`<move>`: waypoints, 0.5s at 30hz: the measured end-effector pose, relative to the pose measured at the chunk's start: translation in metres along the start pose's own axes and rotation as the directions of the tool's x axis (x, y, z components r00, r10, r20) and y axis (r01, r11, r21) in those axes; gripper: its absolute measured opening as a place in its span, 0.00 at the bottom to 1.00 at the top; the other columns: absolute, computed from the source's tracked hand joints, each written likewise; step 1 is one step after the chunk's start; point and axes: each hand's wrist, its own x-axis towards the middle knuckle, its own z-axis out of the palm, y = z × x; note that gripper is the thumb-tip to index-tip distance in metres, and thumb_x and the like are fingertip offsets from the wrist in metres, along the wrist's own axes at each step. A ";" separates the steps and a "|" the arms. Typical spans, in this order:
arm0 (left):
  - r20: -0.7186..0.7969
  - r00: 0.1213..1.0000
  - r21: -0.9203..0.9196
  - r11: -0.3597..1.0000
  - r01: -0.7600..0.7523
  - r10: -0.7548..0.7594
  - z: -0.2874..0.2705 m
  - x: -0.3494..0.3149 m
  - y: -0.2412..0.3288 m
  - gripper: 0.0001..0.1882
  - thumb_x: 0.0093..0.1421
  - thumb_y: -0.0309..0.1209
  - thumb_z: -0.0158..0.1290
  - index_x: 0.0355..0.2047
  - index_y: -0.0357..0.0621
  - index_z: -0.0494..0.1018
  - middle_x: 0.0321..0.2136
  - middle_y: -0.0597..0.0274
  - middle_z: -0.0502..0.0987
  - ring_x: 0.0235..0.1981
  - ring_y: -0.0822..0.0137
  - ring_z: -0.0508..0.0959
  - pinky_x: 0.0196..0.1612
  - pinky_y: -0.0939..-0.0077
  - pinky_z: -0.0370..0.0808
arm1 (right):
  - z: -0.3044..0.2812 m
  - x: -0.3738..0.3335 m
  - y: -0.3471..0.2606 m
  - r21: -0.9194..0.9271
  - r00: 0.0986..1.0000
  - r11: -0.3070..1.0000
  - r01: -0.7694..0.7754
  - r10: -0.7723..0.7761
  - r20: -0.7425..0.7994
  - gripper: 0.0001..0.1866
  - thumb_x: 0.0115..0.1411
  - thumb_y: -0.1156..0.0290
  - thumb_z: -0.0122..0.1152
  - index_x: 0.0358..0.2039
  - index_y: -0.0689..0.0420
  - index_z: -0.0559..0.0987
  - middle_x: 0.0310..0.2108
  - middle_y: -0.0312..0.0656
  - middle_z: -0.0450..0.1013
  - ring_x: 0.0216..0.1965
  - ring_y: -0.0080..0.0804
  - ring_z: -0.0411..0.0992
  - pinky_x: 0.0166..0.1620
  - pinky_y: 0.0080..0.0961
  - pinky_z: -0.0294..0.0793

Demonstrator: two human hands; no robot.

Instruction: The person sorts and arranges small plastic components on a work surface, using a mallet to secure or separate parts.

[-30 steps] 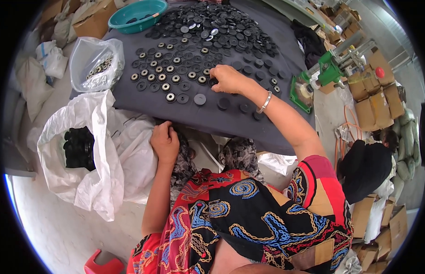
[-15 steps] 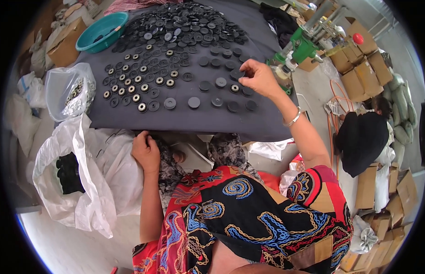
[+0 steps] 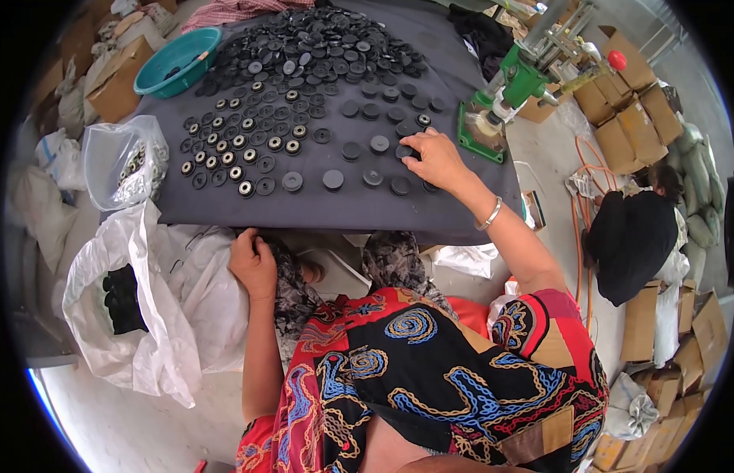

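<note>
My right hand (image 3: 436,160) is closed in a pinch on a black plastic disc (image 3: 404,151), which sits low over the table among the discs on the right side. Just beyond it, a black wheel with a metal bearing (image 3: 424,121) in its middle lies uncovered. Flat black discs (image 3: 333,180) are spaced out in loose rows nearby. My left hand (image 3: 253,262) has its fingers curled at the near edge of the dark table cloth (image 3: 351,217). To the left, several black wheels with bearings (image 3: 246,188) lie beside ones with bare centres (image 3: 264,186).
A big heap of black discs (image 3: 304,43) covers the table's far side. A teal basin (image 3: 150,83) and a clear bag of metal bearings (image 3: 107,162) stand at the left. At the right is a green hand press (image 3: 481,130). White sack (image 3: 174,315) below left; another person (image 3: 631,244) crouches at right.
My right hand has moved nearer and slightly left with the black disc, to where a bearing wheel showed before. A bearing further back has come into sight. The left hand stays put.
</note>
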 end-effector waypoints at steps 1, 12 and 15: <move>0.010 1.000 -0.003 1.000 0.016 -0.016 0.000 0.000 0.001 0.08 0.53 0.21 0.52 0.35 0.41 0.75 0.28 0.53 0.77 0.30 0.51 0.76 0.34 0.61 0.73 | 0.001 -0.001 0.000 0.001 1.000 1.000 -0.002 0.002 0.001 0.17 0.50 0.66 0.62 0.42 0.57 0.80 0.34 0.41 0.77 0.41 0.42 0.72 0.48 0.37 0.69; -0.002 1.000 -0.031 0.999 0.014 -0.014 0.000 0.000 0.000 0.08 0.53 0.20 0.52 0.34 0.40 0.74 0.29 0.53 0.77 0.30 0.51 0.76 0.35 0.61 0.73 | -0.014 0.015 -0.015 -0.361 0.965 0.929 0.076 0.023 0.262 0.09 0.56 0.64 0.62 0.35 0.55 0.78 0.30 0.39 0.77 0.43 0.38 0.73 0.45 0.39 0.66; -0.015 1.000 -0.041 0.999 0.006 -0.007 -0.001 0.000 0.002 0.08 0.53 0.20 0.52 0.35 0.40 0.74 0.29 0.53 0.77 0.30 0.51 0.76 0.35 0.61 0.73 | -0.019 0.022 -0.019 -0.390 0.927 0.917 0.083 0.073 0.368 0.17 0.55 0.67 0.64 0.45 0.54 0.78 0.33 0.38 0.78 0.43 0.35 0.71 0.46 0.35 0.64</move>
